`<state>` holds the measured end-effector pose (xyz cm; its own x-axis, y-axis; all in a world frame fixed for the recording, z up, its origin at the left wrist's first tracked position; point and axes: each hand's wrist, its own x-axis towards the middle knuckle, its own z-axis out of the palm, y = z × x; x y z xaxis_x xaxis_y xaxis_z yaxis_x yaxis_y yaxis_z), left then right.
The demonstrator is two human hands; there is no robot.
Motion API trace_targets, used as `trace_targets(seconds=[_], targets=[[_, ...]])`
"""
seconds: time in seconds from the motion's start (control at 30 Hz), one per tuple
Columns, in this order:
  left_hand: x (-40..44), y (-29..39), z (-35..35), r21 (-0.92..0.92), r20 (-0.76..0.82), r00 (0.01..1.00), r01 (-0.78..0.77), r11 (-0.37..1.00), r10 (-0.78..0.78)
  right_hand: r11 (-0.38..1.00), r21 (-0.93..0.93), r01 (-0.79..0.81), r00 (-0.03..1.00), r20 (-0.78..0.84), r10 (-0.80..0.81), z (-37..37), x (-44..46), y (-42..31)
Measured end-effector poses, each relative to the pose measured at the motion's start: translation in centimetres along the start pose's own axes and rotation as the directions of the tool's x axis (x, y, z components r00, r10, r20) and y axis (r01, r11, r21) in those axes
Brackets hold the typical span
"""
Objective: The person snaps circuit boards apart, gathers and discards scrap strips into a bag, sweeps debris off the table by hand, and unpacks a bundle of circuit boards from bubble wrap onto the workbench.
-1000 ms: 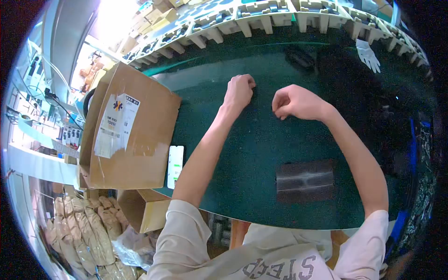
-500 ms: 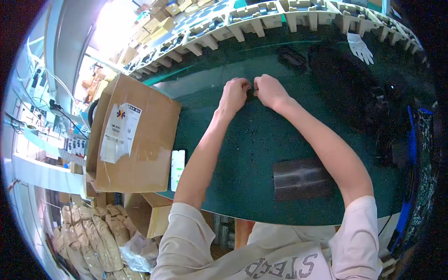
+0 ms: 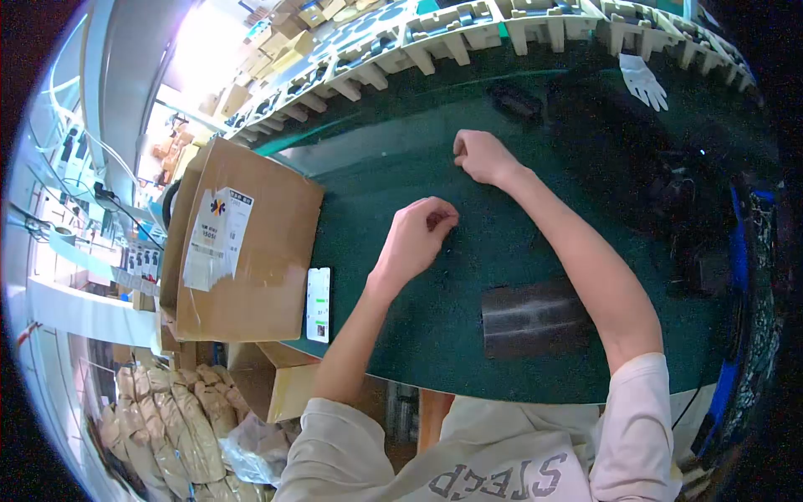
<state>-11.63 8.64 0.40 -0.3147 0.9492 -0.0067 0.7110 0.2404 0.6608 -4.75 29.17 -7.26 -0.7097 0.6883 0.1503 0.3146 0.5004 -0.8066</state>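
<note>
My left hand hovers near the middle of the dark green table, thumb and fingertips pinched together. Farther from me, my right hand is closed with its fingers curled under. Whatever either hand may hold is too small or hidden to make out. Tiny dark bits lie scattered on the surface close to my left hand. A flat dark rectangular piece with pale shiny streaks rests nearer my body, beside my right forearm.
A large cardboard box stands at the left, with a phone lying against it. Pale slotted trays line the far edge. A white glove, a small black object and a dark heap lie toward the right.
My hands were close together at the far middle. My left hand has come back toward my body and apart from the right, which stays nearly in place, still closed.
</note>
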Motion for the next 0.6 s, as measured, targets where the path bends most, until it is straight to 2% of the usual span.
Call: trace_targets(seconds=[0.03,0.13,0.23,0.27,0.33,0.53,0.6], targets=[[0.0,-0.3,0.0,0.002,-0.003,1.000,0.006,1.000,-0.006,1.000,-0.016,0.021,1.000,0.000,-0.021,0.0,0.1,-0.1],[2.1,-2.9,-0.3,-0.045,-0.224,0.975,-0.025,0.999,0.015,0.989,-0.100,0.112,0.994,-0.006,-0.114,0.3,0.1,-0.1],[6.0,-5.7,-0.9,0.037,-0.369,0.929,-0.029,0.999,0.041,0.979,-0.138,0.147,0.989,0.000,-0.148,0.5,0.1,-0.6],[7.8,-6.9,-0.9,0.042,-0.368,0.929,-0.034,0.999,0.047,0.979,-0.149,0.143,0.990,0.008,-0.143,0.4,-0.1,-0.8],[10.6,-9.0,-0.6,0.166,-0.455,0.880,-0.068,0.984,0.138,0.977,-0.168,0.133,0.991,0.028,-0.130,0.5,-0.5,-1.1],[13.9,-9.0,0.1,0.272,-0.338,0.934,-0.018,0.962,0.113,0.922,-0.304,0.238,0.970,0.021,-0.244,0.8,-0.8,-1.4],[13.8,-8.0,0.1,0.271,-0.335,0.933,-0.040,0.962,0.133,0.925,-0.288,0.248,0.968,0.037,-0.248,0.6,-0.9,-1.6]])
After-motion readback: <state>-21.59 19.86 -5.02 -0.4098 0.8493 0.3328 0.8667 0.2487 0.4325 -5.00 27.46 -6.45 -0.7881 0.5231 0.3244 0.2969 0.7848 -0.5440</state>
